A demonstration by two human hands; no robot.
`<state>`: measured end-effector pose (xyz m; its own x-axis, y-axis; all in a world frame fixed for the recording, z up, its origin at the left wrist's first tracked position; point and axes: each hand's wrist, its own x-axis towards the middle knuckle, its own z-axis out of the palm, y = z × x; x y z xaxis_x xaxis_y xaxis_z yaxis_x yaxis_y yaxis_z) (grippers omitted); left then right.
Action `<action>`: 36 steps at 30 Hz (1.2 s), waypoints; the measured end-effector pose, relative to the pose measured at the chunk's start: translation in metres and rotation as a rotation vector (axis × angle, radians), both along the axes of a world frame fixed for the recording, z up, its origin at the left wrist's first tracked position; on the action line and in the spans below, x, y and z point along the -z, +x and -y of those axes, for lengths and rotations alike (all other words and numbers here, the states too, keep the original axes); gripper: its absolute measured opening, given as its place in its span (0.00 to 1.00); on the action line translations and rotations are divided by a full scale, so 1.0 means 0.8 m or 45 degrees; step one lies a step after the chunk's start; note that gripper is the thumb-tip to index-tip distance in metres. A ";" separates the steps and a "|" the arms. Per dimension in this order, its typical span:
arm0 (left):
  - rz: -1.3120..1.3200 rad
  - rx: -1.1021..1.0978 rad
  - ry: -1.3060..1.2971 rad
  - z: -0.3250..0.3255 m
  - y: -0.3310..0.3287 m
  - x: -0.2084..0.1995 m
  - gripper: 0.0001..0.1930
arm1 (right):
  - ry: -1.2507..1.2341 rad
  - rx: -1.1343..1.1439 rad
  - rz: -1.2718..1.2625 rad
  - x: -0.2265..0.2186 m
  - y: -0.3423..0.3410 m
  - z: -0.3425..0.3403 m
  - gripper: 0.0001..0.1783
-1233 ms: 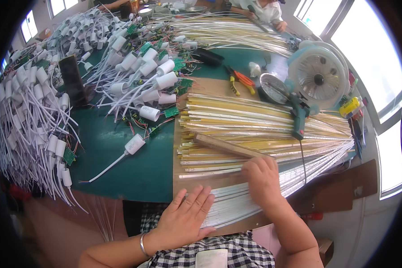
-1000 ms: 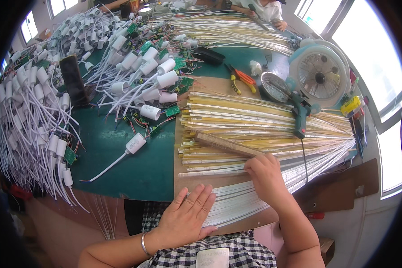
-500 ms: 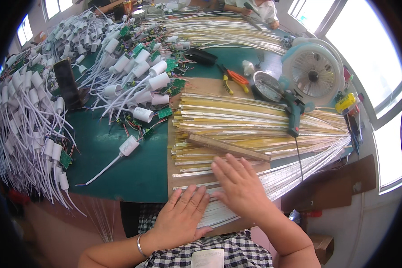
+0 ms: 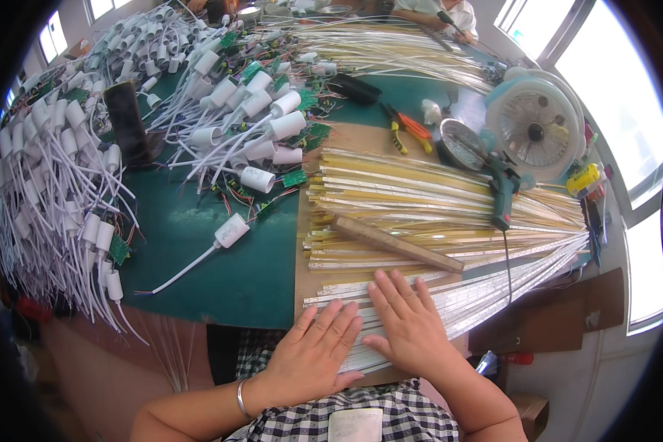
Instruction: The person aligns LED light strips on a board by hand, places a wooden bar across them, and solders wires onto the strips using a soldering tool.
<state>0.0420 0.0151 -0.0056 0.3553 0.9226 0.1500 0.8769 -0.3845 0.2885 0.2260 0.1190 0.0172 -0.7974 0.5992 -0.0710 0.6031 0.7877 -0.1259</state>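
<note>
the right hand has left the end of the wooden bar, where it was about a second ago, and lies palm down over the white strips. the bar is now free of any hand and slants across the yellow and white strips beyond. in judgement, this turns the work from one hand steadying the white strips to both hands flattening or lining them up.

the right fingers are stretched straight and slightly parted, closed on nothing. the left hand matches it, fingers extended with narrow gaps, gripping nothing, laid over the near left ends of the white strips. how hard either palm presses, i cannot tell.

the white strips lie on the brown board at the near edge of the green worktop, running away to the right, where the cord of the glue gun hangs across them.
</note>
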 end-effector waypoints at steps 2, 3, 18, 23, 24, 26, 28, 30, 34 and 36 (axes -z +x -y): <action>-0.011 0.005 0.002 0.000 0.000 0.003 0.39 | -0.014 0.008 -0.028 0.001 -0.002 0.003 0.44; -0.006 0.005 0.029 0.000 -0.001 0.004 0.40 | -0.032 0.005 -0.015 0.002 -0.003 0.005 0.44; 0.020 -0.292 -0.144 0.017 -0.032 -0.001 0.43 | 0.087 0.082 0.023 0.006 -0.008 0.014 0.46; 0.043 -0.255 -0.120 0.016 -0.035 0.001 0.42 | 0.060 0.089 0.010 0.006 -0.007 0.014 0.44; 0.057 -0.251 -0.121 0.015 -0.035 0.001 0.42 | 0.062 0.087 0.004 0.005 -0.007 0.014 0.44; 0.071 -0.247 -0.124 0.014 -0.036 -0.003 0.41 | 0.062 0.080 0.026 0.005 -0.007 0.014 0.43; -0.009 -0.245 -0.130 0.012 -0.040 -0.011 0.39 | 0.045 0.082 0.015 0.005 -0.007 0.014 0.43; -0.003 -0.294 0.042 0.005 -0.049 -0.020 0.33 | 0.029 0.089 0.007 0.004 -0.007 0.013 0.42; 0.314 -0.314 0.241 -0.035 -0.065 -0.023 0.16 | 0.035 0.074 -0.013 0.004 -0.006 0.013 0.42; 0.369 -0.297 0.400 -0.060 -0.061 -0.015 0.11 | 0.040 0.071 -0.017 0.005 -0.006 0.014 0.42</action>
<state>-0.0069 0.0628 0.0067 0.0470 0.8669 0.4963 0.8507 -0.2951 0.4350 0.2214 0.1081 0.0133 -0.7633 0.6448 -0.0408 0.6448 0.7564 -0.1101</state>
